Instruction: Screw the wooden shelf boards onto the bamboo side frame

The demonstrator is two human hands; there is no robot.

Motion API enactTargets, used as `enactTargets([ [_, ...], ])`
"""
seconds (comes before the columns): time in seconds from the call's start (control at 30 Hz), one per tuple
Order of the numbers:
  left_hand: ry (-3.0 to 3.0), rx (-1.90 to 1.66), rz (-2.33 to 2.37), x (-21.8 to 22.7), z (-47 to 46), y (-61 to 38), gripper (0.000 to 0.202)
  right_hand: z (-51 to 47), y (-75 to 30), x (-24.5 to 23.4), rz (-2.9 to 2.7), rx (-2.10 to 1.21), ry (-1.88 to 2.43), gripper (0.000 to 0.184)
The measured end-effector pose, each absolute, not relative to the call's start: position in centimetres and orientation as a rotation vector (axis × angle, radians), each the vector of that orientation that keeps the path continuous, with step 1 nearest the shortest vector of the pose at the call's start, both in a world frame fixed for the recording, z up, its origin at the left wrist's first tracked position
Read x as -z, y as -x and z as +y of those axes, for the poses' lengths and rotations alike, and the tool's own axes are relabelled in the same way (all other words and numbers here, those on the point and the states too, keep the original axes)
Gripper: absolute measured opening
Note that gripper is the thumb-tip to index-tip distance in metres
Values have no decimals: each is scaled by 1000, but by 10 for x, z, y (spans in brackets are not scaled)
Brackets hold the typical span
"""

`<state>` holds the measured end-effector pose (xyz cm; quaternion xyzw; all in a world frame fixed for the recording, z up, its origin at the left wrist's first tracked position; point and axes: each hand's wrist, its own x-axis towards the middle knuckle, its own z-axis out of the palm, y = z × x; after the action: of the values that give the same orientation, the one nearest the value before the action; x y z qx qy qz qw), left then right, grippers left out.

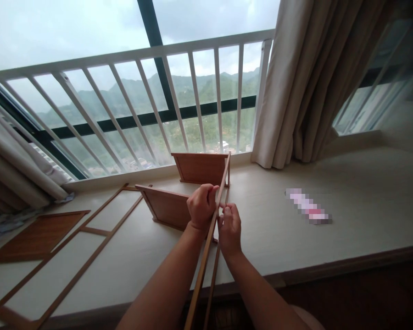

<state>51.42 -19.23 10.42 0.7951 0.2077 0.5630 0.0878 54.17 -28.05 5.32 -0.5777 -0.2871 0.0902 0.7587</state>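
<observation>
A wooden side frame [206, 256] of two long rails stands on edge in front of me, running from the bottom of the view towards the window. Two brown wooden shelf boards, a near one [168, 208] and a far one [201, 168], project left from it. My left hand [202, 208] is closed at the upper rail, on the side of the boards. Across the rail, my right hand [230, 229] has its fingers curled in a pinch close to the wood. What lies between those fingertips is too small to name.
On the pale window ledge [261, 247] to the left lie a second ladder-like wooden frame [86, 270] and a loose brown board [37, 236]. A blurred pinkish item [308, 206] lies at right. Beyond are a white railing [131, 55] and beige curtains [306, 82].
</observation>
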Motion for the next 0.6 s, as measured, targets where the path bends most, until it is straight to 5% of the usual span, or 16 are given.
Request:
enactTargets([
  [0.6, -2368, -1560, 301, -97, -186, -476, 18, -278, -542, -51, -594, -158, 1342, 27],
])
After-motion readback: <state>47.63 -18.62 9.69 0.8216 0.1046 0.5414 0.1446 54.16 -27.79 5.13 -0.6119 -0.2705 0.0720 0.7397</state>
